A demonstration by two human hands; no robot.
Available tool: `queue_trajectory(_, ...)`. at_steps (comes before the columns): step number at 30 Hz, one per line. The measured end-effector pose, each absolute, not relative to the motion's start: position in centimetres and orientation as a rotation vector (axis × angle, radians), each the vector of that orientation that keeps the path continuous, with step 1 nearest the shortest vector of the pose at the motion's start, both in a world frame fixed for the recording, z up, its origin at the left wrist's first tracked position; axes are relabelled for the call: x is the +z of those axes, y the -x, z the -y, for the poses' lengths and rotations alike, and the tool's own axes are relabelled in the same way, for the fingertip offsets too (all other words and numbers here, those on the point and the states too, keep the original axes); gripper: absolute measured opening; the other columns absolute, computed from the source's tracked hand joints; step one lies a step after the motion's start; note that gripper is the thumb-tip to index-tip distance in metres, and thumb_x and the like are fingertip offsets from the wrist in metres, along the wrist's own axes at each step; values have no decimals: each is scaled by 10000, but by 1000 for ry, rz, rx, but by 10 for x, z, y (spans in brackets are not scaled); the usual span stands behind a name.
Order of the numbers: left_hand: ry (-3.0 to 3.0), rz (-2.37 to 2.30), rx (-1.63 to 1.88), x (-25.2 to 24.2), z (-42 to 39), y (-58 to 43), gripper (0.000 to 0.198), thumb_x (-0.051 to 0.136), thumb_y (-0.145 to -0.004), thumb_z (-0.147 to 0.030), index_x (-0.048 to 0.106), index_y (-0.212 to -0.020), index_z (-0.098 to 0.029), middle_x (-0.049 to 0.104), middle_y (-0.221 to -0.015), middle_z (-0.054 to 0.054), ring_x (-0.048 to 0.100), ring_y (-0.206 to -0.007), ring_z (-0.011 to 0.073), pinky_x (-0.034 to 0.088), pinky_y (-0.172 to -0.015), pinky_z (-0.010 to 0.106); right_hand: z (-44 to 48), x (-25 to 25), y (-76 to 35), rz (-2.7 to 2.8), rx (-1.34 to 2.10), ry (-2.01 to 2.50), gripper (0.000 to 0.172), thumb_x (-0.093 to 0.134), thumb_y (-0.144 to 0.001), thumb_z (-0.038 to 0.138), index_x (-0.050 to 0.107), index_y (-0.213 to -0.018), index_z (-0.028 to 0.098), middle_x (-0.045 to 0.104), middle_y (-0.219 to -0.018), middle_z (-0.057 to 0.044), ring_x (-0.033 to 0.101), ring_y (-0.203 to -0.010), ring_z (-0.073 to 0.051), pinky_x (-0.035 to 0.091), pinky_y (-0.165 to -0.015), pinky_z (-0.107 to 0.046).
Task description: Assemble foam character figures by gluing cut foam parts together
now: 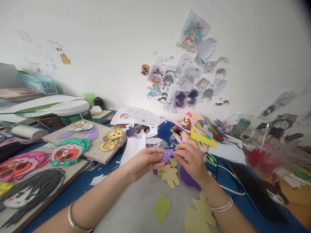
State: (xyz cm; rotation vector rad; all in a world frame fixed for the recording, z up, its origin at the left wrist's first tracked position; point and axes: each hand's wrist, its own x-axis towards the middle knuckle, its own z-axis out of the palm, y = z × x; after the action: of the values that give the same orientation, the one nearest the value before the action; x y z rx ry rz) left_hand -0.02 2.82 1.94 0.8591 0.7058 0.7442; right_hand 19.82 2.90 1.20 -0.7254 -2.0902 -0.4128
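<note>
A small purple paper piece (167, 155) is held above the table between both hands. My left hand (145, 160) pinches its left side with thumb and fingers. My right hand (191, 158) grips its right edge with fingers curled. Under the hands lie a pale yellow cut-out figure (170, 175), a dark purple shape (187, 179), a green scrap (161, 207) and a larger yellow cut-out (199, 216) on a grey sheet (136, 210).
Boards with cartoon cut-outs (70, 152) fill the left side. A heap of coloured paper scraps (199, 129) lies behind the hands. A green tub (73, 111) stands back left, bottles (236, 124) and a red cup (257, 155) at right. Drawings (184, 87) cover the wall.
</note>
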Motion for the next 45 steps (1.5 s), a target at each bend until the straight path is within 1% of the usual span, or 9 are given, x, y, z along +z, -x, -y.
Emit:
queue_trajectory(8,-885,-723,714,18,-30,3,243,526,-789,-44,638,-1001,-84,713,-864,83,676,-771,111,530,-689,139,-24,14,-197,2146,-442,731,119,561,-813,105,578,-829,222,613,-853,-30,475,-829,-180,409,-775,-351)
queue_trajectory(14,-957,-718,652,17,-30,2,246,578,-767,-132,625,-1004,-84,705,-850,96,670,-810,138,512,-769,188,-26,16,-199,2183,-288,772,100,507,-856,155,567,-799,210,597,-879,-43,465,-853,-184,398,-765,-340)
queue_trajectory(17,-1087,-808,636,16,-32,1,301,584,-760,-221,597,-1036,-102,690,-868,92,670,-802,167,518,-762,247,-28,19,-202,2227,-138,857,120,491,-869,202,561,-773,216,583,-862,-37,464,-856,-189,387,-768,-344)
queue_trajectory(20,-1374,-1067,678,15,-35,2,335,528,-773,-296,584,-1053,-121,672,-898,93,657,-733,182,523,-661,287,-29,24,-208,2295,80,985,132,504,-864,245,551,-744,220,563,-867,-28,463,-885,-189,378,-803,-348)
queue_trajectory(24,-1825,-1322,709,16,-38,5,296,491,-756,-344,652,-935,-171,666,-847,64,607,-739,201,477,-612,285,-33,31,-216,2401,461,1090,158,501,-865,286,545,-729,217,539,-906,-23,464,-961,-183,375,-857,-331)
queue_trajectory(28,-2106,-1293,649,16,-37,8,234,504,-731,-323,676,-845,-213,659,-866,41,577,-756,187,446,-637,262,-41,37,-217,2528,776,1155,152,523,-842,309,578,-742,209,542,-927,-24,486,-975,-182,381,-862,-307)
queue_trajectory(36,-2246,-1159,524,-1,-39,2,168,525,-704,-257,665,-764,-187,648,-786,42,568,-690,163,409,-589,235,-61,52,-200,2850,957,1180,93,545,-774,223,626,-734,202,596,-875,-27,518,-935,-192,420,-783,-280)
queue_trajectory(41,-2243,-1144,555,-9,-40,-3,176,492,-716,-233,659,-720,-178,645,-771,54,562,-691,175,393,-565,242,-74,52,-194,2935,1042,1154,129,552,-724,137,625,-639,202,599,-731,-1,556,-705,-140,432,-610,-233)
queue_trajectory(45,-2247,-1155,556,-9,-39,-5,194,471,-721,-181,663,-696,-173,635,-791,62,559,-721,185,399,-599,257,-78,48,-192,2869,1161,1208,108,580,-691,135,637,-622,197,609,-686,7,549,-619,-121,423,-552,-220)
